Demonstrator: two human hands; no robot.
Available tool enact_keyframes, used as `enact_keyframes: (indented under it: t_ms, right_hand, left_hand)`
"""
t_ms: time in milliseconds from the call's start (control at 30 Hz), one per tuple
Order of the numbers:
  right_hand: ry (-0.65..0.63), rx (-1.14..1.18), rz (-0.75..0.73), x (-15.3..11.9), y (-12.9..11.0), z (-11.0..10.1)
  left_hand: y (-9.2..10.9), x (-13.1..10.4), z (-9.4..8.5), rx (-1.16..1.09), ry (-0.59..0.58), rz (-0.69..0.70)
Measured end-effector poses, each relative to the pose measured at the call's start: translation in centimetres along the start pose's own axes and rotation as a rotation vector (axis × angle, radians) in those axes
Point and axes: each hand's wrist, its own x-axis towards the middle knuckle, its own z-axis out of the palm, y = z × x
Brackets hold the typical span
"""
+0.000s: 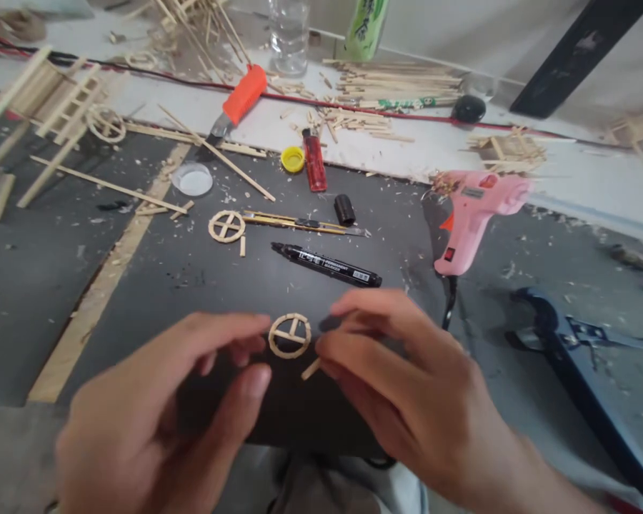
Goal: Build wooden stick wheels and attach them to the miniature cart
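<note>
A small wooden wheel (290,354) with a crossbar and a half spoke lies near the dark table's front edge, between my hands. My left hand (176,400) is just left of it, thumb and fingers apart, with nothing between them. From the right, my right hand (407,378) pinches a short wooden stick (311,369) between thumb and fingers, its tip pointing down and left below the wheel. A second wooden wheel (226,241), with crossed spokes, lies farther back beside a loose short piece (243,247). An uncapped black permanent marker (326,265) rests beyond my hands.
A pink glue gun (474,221) stands on the right, its cable running forward; blue-handled cutters (579,385) lie nearer. Behind are a slim craft knife (305,223), a red lighter (315,164) and an orange-handled knife (245,94). Wooden frames (58,107) occupy the back left.
</note>
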Motion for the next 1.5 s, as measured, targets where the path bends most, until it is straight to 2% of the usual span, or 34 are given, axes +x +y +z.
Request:
enact_keyframes:
  t_ms: [67, 133, 233, 333, 467, 633, 733, 800, 900, 1000, 1133, 1233, 1333, 1433, 1500]
  right_hand:
    - [-0.097, -0.049, -0.031, 0.3, -0.1, 0.1]
    - [-0.125, -0.062, -0.008, 0.5, 0.1, 0.1]
    - [-0.043, 0.040, 0.017, 0.4, 0.9, 0.2]
    - [-0.018, 0.147, 0.007, 0.0, 1.6, 0.2]
    - [-0.089, 0.147, 0.089, -0.4, 1.4, 0.4]
    - [-0.090, 0.209, -0.070, -0.3, 0.4, 0.9]
    - [-0.109, 0.233, -0.068, -0.4, 0.3, 0.9]
    - [-0.081, 0.160, -0.037, -0.4, 0.4, 0.6]
    - [0.013, -0.102, 0.041, 0.0, 1.1, -0.5]
    - [-0.034, -0.371, 0.095, 1.5, 2.0, -1.3]
    - [-0.177, -0.595, -0.091, 4.3, 3.4, -0.6]
    - [-0.244, -0.650, -0.240, 5.5, 4.0, 0.0]
    - [-0.236, -0.497, -0.198, 5.2, 3.8, -0.3]
    - [-0.185, -0.059, -0.106, 3.9, 3.6, -1.2]
    - [-0.174, 0.218, -0.140, 2.9, 3.7, -1.4]
  left_hand:
    - [-0.2, -0.7, 0.7, 0.084, -0.055, 0.073]
    - [-0.6, -0.6, 1.6, 0.147, -0.090, 0.127]
    - [-1.1, 0.3, 2.5, 0.099, -0.174, 0.217]
    - [-1.1, 0.9, 2.5, 0.020, -0.224, 0.228]
    - [-0.9, 0.3, 1.6, -0.029, -0.151, 0.189]
    - [-1.0, -0.7, 0.4, -0.058, -0.122, 0.308]
    - [-1.3, -1.0, 0.2, -0.047, -0.108, 0.273]
    - [-1.5, -1.1, 0.3, -0.001, -0.055, 0.174]
    - [-1.8, -1.1, 0.5, 0.081, 0.015, 0.020]
    - [-1.9, -0.8, 0.6, 0.091, 0.007, -0.007]
    - [-1.4, -0.5, 0.7, 0.065, 0.023, -0.030]
    - [-1.1, -0.6, 0.9, 0.073, 0.030, -0.054]
    - [-1.4, -0.9, 1.2, 0.101, 0.027, -0.080]
    - [-2.3, -1.1, 1.4, 0.091, 0.007, -0.029]
    - [-2.8, -1.1, 1.4, 0.033, -0.009, 0.046]
